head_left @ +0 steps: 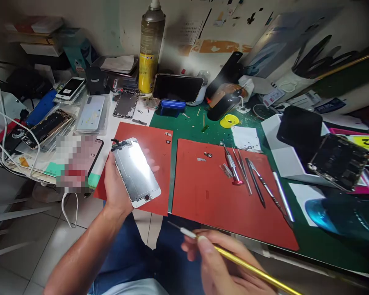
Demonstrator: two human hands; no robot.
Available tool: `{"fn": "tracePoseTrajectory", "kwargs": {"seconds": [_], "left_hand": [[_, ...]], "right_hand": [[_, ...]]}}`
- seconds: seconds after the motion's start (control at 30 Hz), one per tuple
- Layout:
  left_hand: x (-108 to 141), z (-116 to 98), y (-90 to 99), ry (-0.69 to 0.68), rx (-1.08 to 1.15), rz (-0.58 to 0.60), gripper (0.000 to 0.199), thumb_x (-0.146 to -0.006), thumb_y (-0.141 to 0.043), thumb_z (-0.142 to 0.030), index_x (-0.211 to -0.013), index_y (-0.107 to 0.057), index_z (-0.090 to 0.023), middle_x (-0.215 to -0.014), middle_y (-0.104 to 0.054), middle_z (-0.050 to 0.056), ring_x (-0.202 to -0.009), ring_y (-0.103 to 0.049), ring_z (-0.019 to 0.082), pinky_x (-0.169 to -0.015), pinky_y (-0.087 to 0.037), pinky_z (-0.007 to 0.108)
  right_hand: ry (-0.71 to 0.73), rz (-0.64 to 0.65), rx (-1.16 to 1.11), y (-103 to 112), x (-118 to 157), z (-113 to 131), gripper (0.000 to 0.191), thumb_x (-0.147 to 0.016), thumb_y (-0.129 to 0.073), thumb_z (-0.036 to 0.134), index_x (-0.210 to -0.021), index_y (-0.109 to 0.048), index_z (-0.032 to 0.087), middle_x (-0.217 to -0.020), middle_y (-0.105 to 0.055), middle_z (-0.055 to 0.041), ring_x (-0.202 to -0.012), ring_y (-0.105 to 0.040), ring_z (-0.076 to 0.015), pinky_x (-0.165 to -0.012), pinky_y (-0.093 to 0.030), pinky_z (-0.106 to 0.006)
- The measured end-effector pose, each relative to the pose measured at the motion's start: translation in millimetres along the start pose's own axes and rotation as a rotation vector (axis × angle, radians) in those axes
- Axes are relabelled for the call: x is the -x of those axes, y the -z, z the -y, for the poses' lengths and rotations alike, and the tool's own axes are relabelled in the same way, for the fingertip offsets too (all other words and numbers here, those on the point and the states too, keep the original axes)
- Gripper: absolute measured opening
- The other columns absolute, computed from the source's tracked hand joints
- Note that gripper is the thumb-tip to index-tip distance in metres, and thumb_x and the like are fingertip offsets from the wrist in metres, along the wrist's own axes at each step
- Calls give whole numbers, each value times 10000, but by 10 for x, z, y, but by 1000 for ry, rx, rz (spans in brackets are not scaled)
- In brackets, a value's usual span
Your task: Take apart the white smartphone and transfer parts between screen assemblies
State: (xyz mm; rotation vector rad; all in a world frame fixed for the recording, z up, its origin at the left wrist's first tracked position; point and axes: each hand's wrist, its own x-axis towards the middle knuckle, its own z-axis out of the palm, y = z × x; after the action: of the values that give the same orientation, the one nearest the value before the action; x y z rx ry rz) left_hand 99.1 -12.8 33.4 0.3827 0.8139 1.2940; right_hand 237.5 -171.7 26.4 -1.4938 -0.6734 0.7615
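Observation:
My left hand (117, 189) holds a white phone screen assembly (137, 170), its silvery metal back facing up and a flex cable at its upper left corner. The round home button part sits at the lower end. In my right hand (217, 260) is a thin tool (242, 261) with a gold shaft, a white collar and a fine dark tip. The tip points up and left, below the screen assembly and apart from it. Under the screen assembly lies the left red mat (160, 143).
On the right red mat (199, 188) are small parts, a screwdriver (232, 164), tweezers (244, 172) and a silver pen-like tool (283, 196). A phone (178, 88) on a blue stand, a spray can (151, 49), an open white box (276, 143) and a charging phone (94, 157) surround the mats.

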Motion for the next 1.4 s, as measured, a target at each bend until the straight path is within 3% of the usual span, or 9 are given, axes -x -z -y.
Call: {"fn": "tracePoseTrajectory", "kwargs": {"seconds": [0.1, 0.27, 0.4, 0.6, 0.8, 0.93, 1.07, 1.27, 1.4], "left_hand": [[29, 57, -6, -70, 69, -9, 570, -1058, -381, -584, -1281, -721, -185, -1163, -784, 121, -884, -772, 257, -869, -645, 450], [71, 91, 11, -94, 86, 18, 646, -1043, -365, -656, -1276, -731, -177, -1159, -787, 124, -971, -776, 285, -878, -636, 428], [92, 70, 1, -74, 84, 36, 665, -1045, -335, -662, -1293, -725, -185, -1101, -792, 117, -945, -776, 282, -863, -628, 424], [81, 66, -19, -62, 88, 30, 655, -1054, -312, -641, -1226, -748, -184, -1075, -783, 113, -853, -758, 251, -837, -625, 412], [73, 82, -40, -92, 47, -36, 619, -1048, -326, -629, -1097, -760, -190, -1021, -773, 108, -862, -751, 266, -840, -622, 424], [64, 103, -75, -174, 77, -128, 597, -1060, -312, -608, -1092, -751, -204, -1001, -750, 88, -858, -740, 253, -809, -630, 420], [52, 136, -71, -262, 110, -127, 565, -1045, -370, -618, -1178, -730, -203, -1006, -730, 84, -844, -724, 241, -810, -636, 447], [48, 150, -15, -223, 80, -89, 633, -1006, -395, -673, -1091, -752, -157, -867, -725, 93, -833, -752, 273, -774, -632, 424], [63, 151, -53, -294, 57, -146, 658, -1001, -371, -702, -1111, -748, -175, -861, -721, 91, -819, -746, 275, -808, -633, 458]], "right_hand": [[-39, 85, -168, -227, 25, -118, 236, -868, -856, 406, -829, -757, 196, -704, -769, -73, -523, -735, -223, -445, -604, -298], [-44, 36, -233, -469, 11, -186, 177, -897, -837, 359, -875, -728, 222, -778, -788, -40, -643, -774, -193, -608, -655, -292], [-16, 84, -269, -543, 3, -174, 83, -959, -767, 311, -930, -769, 233, -884, -823, -57, -806, -815, -219, -749, -676, -329], [6, 116, -263, -520, -21, -215, 65, -977, -731, 223, -955, -791, 238, -937, -824, -59, -831, -810, -202, -748, -666, -294], [286, 227, -5, -425, 51, -316, 269, -954, -664, 88, -1111, -793, 263, -1100, -808, -85, -1023, -783, -262, -878, -661, -424], [426, 187, 93, -463, 102, -315, 364, -896, -681, 7, -1133, -785, 263, -1095, -821, -60, -991, -802, -253, -871, -677, -406], [545, 150, 138, -513, 92, -272, 346, -879, -670, -26, -1112, -772, 209, -1069, -826, -71, -951, -817, -246, -825, -691, -361], [425, 136, 79, -529, 94, -345, 222, -922, -681, 57, -1055, -770, 212, -1004, -805, -72, -866, -805, -231, -767, -680, -350], [293, 125, 3, -538, 148, -469, 135, -963, -677, 141, -1052, -770, 186, -1010, -799, -105, -859, -810, -253, -791, -683, -396]]}}
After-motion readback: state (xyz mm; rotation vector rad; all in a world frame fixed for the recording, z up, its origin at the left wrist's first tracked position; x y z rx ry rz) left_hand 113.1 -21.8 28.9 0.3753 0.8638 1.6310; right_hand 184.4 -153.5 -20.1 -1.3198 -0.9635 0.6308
